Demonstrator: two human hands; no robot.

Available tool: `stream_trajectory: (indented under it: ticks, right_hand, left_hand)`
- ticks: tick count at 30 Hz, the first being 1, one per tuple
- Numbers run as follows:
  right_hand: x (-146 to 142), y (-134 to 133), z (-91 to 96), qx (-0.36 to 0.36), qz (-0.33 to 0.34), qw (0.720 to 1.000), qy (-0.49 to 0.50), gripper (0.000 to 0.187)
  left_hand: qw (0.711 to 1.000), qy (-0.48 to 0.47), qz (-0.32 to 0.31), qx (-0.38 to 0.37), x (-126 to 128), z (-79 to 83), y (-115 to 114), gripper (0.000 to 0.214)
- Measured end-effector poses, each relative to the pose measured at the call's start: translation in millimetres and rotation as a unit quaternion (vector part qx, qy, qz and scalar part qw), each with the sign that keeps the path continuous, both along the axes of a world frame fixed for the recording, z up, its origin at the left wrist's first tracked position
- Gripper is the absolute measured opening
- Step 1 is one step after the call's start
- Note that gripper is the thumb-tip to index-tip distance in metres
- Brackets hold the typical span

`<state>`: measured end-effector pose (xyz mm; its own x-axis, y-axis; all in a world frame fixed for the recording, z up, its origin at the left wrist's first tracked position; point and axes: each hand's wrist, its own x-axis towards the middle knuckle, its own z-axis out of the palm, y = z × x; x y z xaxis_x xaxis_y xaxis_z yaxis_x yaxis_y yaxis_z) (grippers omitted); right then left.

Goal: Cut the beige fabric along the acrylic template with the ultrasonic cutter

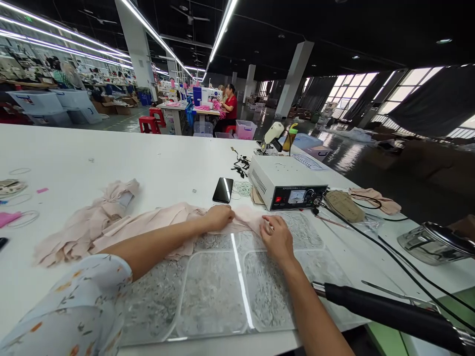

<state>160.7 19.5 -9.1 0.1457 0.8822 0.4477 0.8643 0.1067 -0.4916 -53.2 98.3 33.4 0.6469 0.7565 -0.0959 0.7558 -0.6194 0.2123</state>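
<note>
My left hand (218, 217) is curled shut on a strip of pale pink fabric (156, 220) that lies across the white table (111, 158). My right hand (276, 237) rests close beside it, fingers bent and pressing the same fabric's end flat. Both hands sit at the far edge of a clear scuffed work mat (222, 287). More of the pink fabric is bunched in a heap (92, 217) to the left.
A white control box with a meter (285, 183) stands right behind my hands, a black phone (223, 190) beside it. A black-handled tool with cable (389, 311) lies at the near right. A metal lid (434, 242) sits far right. A person sews in the background (230, 106).
</note>
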Motion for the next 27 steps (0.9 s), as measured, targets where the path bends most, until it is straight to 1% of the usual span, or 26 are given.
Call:
stream_trajectory:
  ticks: [3,5,6,9,11,14,17,20,24,27]
  right_hand:
    - [1,-1,0.0,0.026,-0.027,0.999,-0.009,0.027]
    - [2,-2,2.9,0.048,-0.047,0.998,-0.008,0.031]
    - [1,-3,4.7,0.059,-0.043,0.997,-0.009,0.034]
    - [-7,-8,7.3,0.075,0.012,0.997,-0.028,0.036]
    - [-15,-9,4.6,0.076,0.042,0.995,-0.050,0.038]
    - [-22,-8,-2.4,0.075,0.050,0.993,-0.081,0.035]
    - [-21,-15,-5.6,0.077,0.072,0.989,-0.106,0.028]
    - [-18,-41,-5.9,0.083,0.116,0.982,-0.121,0.014]
    - [-14,-86,-11.0,0.081,0.166,0.977,-0.111,0.028]
    - [-5,-108,-16.0,0.066,0.165,0.981,-0.073,0.034]
  left_hand:
    - [1.000,-0.017,0.001,-0.011,-2,10.8,7,0.031]
    - [0.999,-0.034,-0.003,-0.013,-4,18.0,11,0.031]
    - [0.999,-0.043,-0.006,-0.013,-5,21.0,12,0.031]
    - [0.998,-0.065,-0.020,-0.015,-8,27.8,9,0.032]
    - [0.997,-0.074,-0.030,-0.017,-11,32.6,0,0.028]
    - [0.995,-0.083,-0.045,-0.022,-18,43.4,-20,0.014]
    - [0.993,-0.086,-0.074,-0.039,-30,53.9,-48,0.013]
    - [0.987,-0.080,-0.118,-0.075,-42,55.0,-82,0.011]
    - [0.971,-0.062,-0.188,-0.132,-49,45.2,-127,0.014]
    - [0.963,-0.033,-0.226,-0.143,-48,42.4,-145,0.015]
